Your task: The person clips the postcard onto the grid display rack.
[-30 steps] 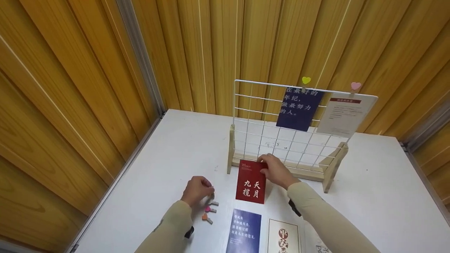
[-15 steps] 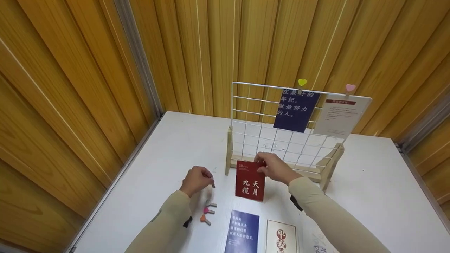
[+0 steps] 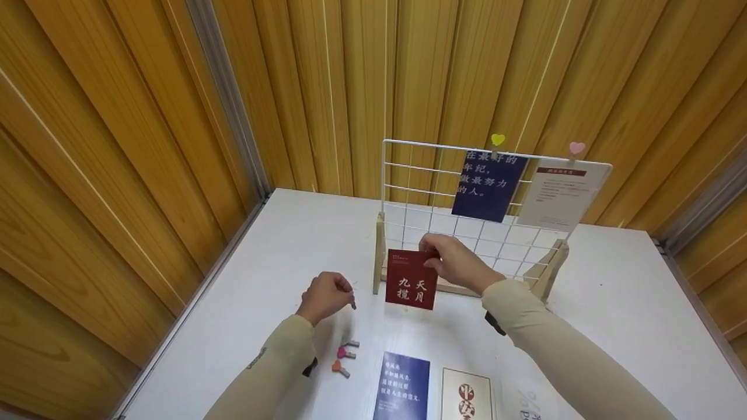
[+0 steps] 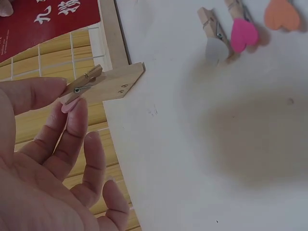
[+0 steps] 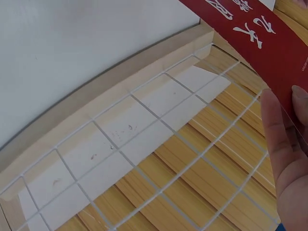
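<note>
Red rectangular card with white characters point(image 3: 411, 280) held before lower-left corner of white wire grid point(image 3: 432, 146).
Right hand point(image 3: 458, 265): fingers clamped on card's upper-right corner; left hand point(image 3: 325, 296): thumb and fingertips pinching wooden clip with pink heart point(image 4: 88, 78).

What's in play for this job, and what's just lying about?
In play: red card (right hand), pink-heart clip (left hand), probably the wire rack.

Lying about, though perhaps for later: loose blue card, cream card, orange-heart clip, magenta-heart clip, grey-heart clip.
</note>
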The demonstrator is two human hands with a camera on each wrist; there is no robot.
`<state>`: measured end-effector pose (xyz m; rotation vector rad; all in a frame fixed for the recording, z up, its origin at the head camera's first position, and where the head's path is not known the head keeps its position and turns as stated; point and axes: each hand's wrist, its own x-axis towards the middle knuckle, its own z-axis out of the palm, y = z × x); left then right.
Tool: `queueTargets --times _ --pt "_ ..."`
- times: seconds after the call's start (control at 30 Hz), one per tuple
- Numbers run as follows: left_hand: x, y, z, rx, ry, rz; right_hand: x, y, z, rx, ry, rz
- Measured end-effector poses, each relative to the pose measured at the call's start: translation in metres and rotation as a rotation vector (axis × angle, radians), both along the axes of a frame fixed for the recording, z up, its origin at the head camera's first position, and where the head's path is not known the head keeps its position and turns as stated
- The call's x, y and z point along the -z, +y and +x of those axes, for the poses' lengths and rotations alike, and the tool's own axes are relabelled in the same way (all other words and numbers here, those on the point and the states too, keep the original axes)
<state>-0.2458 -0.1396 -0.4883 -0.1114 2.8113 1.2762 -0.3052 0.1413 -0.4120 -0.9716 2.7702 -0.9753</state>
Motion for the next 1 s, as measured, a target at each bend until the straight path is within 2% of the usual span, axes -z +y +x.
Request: queueTargets --times 0.2,0.37,0.6,0.73,1.0 --pt "-0.005 0.0 0.003 0.002 0.022 -0.004 -0.025 -0.002 -0.004 0.003 0.079 0.017" --pt "-0.016 0.004 0.004 0.009 0.071 -0.03 -0.047 -0.006 -0.006 -0.001 0.169 0.008" --pt "-0.028 0.009 0.008 0.027 0.108 -0.019 -0.071 -0.012 -0.008 0.012 0.234 -0.015" --pt "-0.03 0.011 0.01 0.039 0.116 -0.021 -0.083 -0.014 -0.011 0.032 0.278 -0.018" --pt "-0.027 0.013 0.014 0.029 0.088 -0.012 -0.102 -0.017 -0.014 0.058 0.362 -0.005"
